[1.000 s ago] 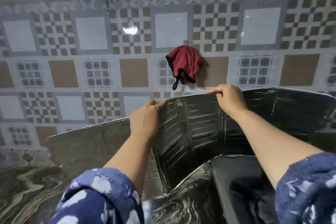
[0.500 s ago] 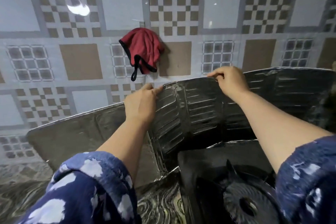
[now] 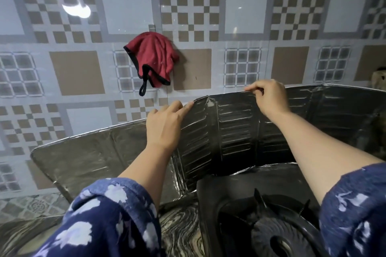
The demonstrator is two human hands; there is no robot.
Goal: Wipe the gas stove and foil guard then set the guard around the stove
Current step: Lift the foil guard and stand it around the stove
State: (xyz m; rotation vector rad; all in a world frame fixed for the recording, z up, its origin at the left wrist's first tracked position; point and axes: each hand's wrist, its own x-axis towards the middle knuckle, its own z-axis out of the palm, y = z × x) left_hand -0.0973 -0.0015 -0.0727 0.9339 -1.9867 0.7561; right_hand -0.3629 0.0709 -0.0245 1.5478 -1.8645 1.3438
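Observation:
The silver foil guard (image 3: 231, 131) stands upright in folded panels behind and to the left of the black gas stove (image 3: 240, 198), whose round burner (image 3: 271, 236) shows at the bottom right. My left hand (image 3: 165, 125) pinches the guard's top edge near a fold. My right hand (image 3: 269, 96) grips the top edge further right. The guard's left panel (image 3: 94, 158) angles out toward me, and its right panel runs off to the frame's right side.
A red cloth (image 3: 153, 58) with black trim hangs from a hook on the patterned tile wall (image 3: 246, 6) behind the guard. The stove sits on a dark marbled countertop (image 3: 179, 229). A brownish object (image 3: 379, 77) peeks in at the far right.
The view has tilted down, so the stove and burner have come into sight. Both hands have stayed on the guard's top edge, with the guard in much the same place.

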